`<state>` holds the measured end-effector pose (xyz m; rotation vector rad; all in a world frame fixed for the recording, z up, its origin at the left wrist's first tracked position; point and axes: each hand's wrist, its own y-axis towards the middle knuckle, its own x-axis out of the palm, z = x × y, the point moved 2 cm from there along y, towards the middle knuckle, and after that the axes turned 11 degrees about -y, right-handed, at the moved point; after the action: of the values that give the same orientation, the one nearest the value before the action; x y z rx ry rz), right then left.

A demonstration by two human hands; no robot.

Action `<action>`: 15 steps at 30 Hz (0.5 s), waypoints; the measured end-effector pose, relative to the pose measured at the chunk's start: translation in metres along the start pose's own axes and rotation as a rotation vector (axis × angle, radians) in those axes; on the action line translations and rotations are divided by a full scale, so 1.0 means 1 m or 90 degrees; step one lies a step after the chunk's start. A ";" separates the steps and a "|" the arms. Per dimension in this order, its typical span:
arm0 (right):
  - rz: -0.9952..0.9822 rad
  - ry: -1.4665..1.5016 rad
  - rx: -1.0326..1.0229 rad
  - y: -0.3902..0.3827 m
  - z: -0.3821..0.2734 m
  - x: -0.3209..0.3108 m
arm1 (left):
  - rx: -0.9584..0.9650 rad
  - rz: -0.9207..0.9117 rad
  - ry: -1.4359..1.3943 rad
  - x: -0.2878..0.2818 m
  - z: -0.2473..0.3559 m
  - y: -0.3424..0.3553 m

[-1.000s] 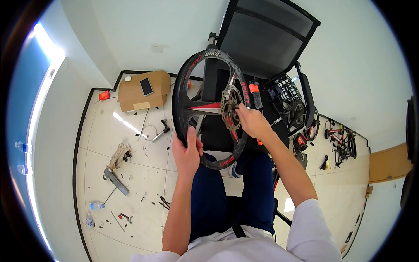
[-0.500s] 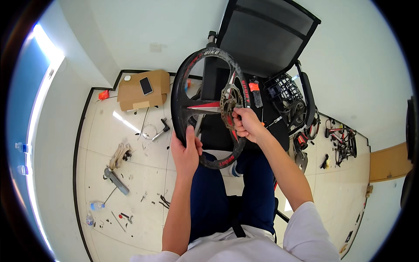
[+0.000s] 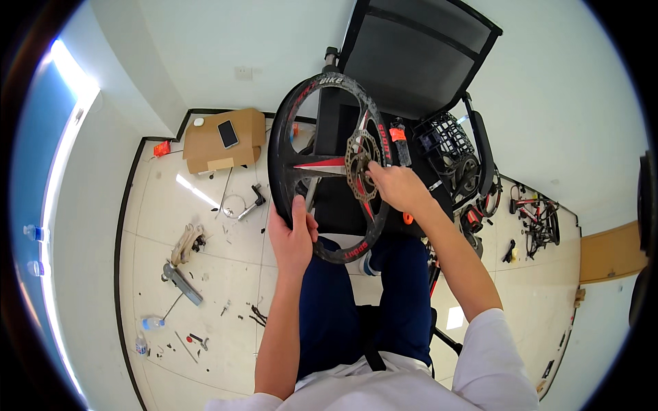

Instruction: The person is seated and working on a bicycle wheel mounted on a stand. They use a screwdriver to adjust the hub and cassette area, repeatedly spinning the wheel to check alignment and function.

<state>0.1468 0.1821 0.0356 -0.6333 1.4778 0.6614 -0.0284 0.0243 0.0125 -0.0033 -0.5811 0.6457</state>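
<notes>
Gripping side: the left hand [image 3: 291, 234] is clamped on the near left part of the wheel's rim, thumb along the face, fingers wrapped behind
Hub side: the right hand [image 3: 401, 188] has its fingers bunched narrowly at the hub [image 3: 359, 166]; cannot tell whether they pinch the axle end or some small part
Wheel: the black wheel [image 3: 322, 164] with red accents is held over the chair [image 3: 421, 58], beyond the person's knees; whether it touches the seat cannot be told
Facing: the side with the brake disc [image 3: 363, 140] is turned right and up toward the head, the dark outer edge to the left
Long axis: seen aslant, the wheel makes a tall oval running far to near, its near end slightly to the right; the hub juts to the right
Hidden: the wheel's back is out of sight, and the right hand covers part of the disc and of the right rim
Hard to make out: hub details, too small beneath the fingertips
Cut off: the white left sleeve [image 3: 247, 403], by the lower edge
</notes>
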 end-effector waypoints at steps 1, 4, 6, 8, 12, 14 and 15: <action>0.040 0.056 0.031 0.000 0.003 -0.001 | 0.002 -0.003 -0.008 0.001 0.000 0.002; 0.177 0.297 0.131 -0.006 0.005 0.011 | -0.015 0.011 -0.018 0.003 0.002 -0.002; 0.016 0.800 0.312 -0.009 0.012 0.019 | -0.002 0.005 -0.018 0.005 -0.001 0.000; -0.076 1.021 0.420 -0.013 0.001 0.016 | 0.000 0.001 -0.011 0.002 -0.001 0.002; 0.153 0.422 0.315 -0.015 -0.009 0.016 | -0.004 -0.006 0.003 0.003 0.000 -0.001; 0.172 0.423 0.301 -0.012 -0.013 0.018 | -0.002 -0.010 0.006 0.005 0.004 0.002; 0.143 0.421 0.327 -0.006 -0.018 0.010 | -0.006 -0.005 0.003 0.004 0.004 0.004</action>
<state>0.1390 0.1643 0.0257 -0.2878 2.2579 0.2096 -0.0296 0.0294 0.0172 -0.0111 -0.5785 0.6361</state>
